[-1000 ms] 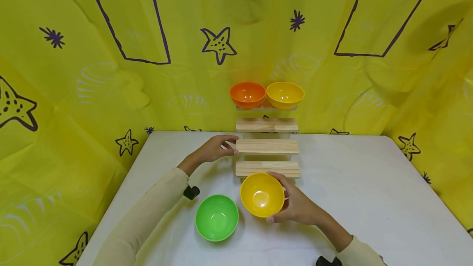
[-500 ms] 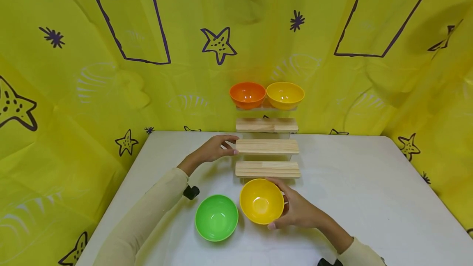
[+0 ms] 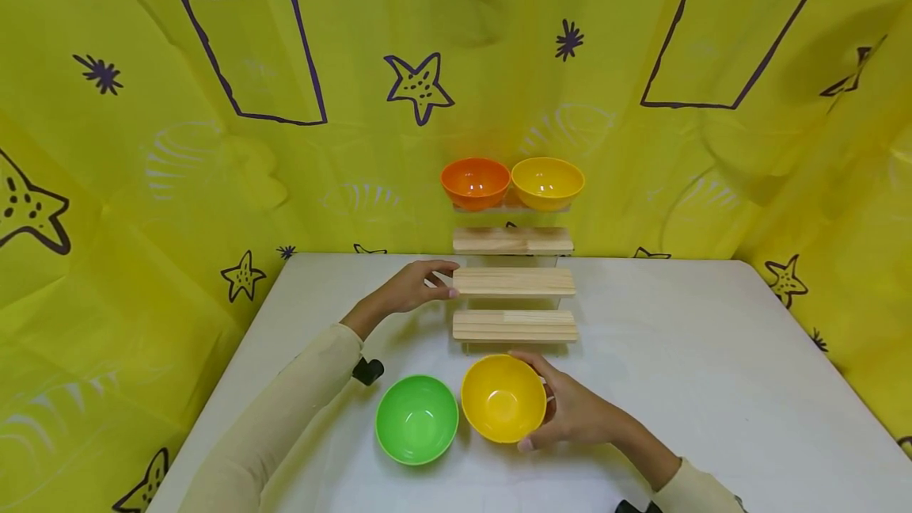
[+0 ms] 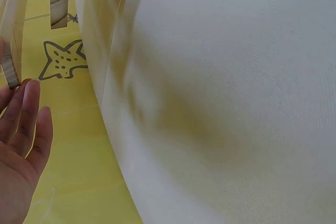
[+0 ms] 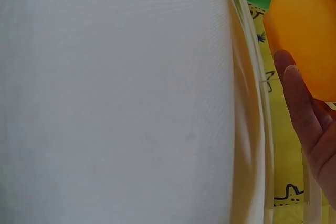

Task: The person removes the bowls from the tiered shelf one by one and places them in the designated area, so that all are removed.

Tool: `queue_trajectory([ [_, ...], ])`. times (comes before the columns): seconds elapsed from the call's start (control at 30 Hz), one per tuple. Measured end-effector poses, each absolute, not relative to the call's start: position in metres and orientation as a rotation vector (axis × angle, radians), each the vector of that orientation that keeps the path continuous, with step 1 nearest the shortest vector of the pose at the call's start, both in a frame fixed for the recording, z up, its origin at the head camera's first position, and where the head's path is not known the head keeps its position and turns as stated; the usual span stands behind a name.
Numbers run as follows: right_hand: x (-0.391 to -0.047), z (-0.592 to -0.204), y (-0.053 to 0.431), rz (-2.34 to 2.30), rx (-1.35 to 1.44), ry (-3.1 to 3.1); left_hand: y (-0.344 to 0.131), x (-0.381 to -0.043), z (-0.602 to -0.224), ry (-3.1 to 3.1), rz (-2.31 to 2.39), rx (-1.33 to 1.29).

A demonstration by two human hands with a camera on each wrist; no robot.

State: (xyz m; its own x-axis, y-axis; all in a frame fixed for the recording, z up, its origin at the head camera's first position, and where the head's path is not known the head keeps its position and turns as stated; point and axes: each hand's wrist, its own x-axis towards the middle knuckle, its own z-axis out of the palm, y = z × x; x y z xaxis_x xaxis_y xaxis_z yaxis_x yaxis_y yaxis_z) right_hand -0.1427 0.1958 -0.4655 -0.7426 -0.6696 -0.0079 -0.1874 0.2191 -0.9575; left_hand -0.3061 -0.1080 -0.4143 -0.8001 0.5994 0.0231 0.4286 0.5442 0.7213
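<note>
My right hand (image 3: 570, 406) grips a yellow bowl (image 3: 503, 400) by its right side, thumb near the front and fingers behind. In the right wrist view the fingers lie along the outside of this bowl (image 5: 304, 35). Just left of it a green bowl (image 3: 417, 419) sits upright on the table. My left hand (image 3: 420, 286) holds the left end of a step on a tiered wooden rack (image 3: 513, 282), with thumb and fingers at the board's edge. In the left wrist view the fingertips meet the end of that board (image 4: 12, 74).
On the rack's top step stand an orange bowl (image 3: 475, 183) and a second yellow bowl (image 3: 548, 184), side by side. The rack rises toward a yellow patterned curtain (image 3: 356, 141) behind the white table (image 3: 698, 355). More curtain borders both sides.
My right hand has drawn the yellow bowl back from the rack's lowest step, toward me and level with the green bowl. The left hand stays at the rack.
</note>
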Motion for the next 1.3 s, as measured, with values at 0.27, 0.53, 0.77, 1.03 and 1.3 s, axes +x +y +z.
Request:
queue_trajectory([
  [0.27, -0.1409, -0.4683, 0.1953, -1.488, -0.843, 2.106, -0.1082, -0.3061, -0.4155, 2.554, 1.103, 0.881],
  [0.53, -0.1407, -0.4700, 0.1957, -1.412, -0.872, 2.165, -0.1076, -0.3055, -0.4143, 2.555, 1.107, 0.875],
  [0.77, -0.1381, -0.4676, 0.1951, -1.364, -0.837, 2.179, -0.1077, -0.3060, -0.4149, 2.556, 1.105, 0.872],
  [1.03, -0.1363, -0.4663, 0.1932, -1.340, -0.777, 2.160, -0.1084, -0.3083, -0.4179, 2.551, 1.111, 0.871],
  [1.3, -0.1367, -0.4618, 0.1947, -1.257, -0.784, 2.207, -0.1082, -0.3086, -0.4178, 2.543, 1.125, 0.861],
])
